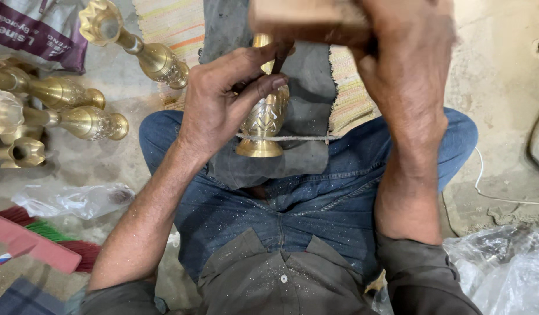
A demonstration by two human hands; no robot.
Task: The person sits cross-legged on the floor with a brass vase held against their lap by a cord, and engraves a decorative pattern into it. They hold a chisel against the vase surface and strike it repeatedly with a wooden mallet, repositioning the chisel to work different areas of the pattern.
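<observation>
Centrally, an engraved brass vase (264, 125) lies on a dark cloth (307, 99) across the lap. Left hand (222, 96) pinches a thin chisel (281, 58) against it; right hand (406, 55) grips a wooden block (304, 17) above. More brass vases (77, 119) lie upper left.

Brass vases (77, 108) crowd far left, plastic bag (503, 274) blocks lower right, bare floor (503, 76) right.

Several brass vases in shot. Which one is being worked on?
The brass vase lying on the lap under the left hand, tied with string; the others lie untouched on the floor at left.
</observation>
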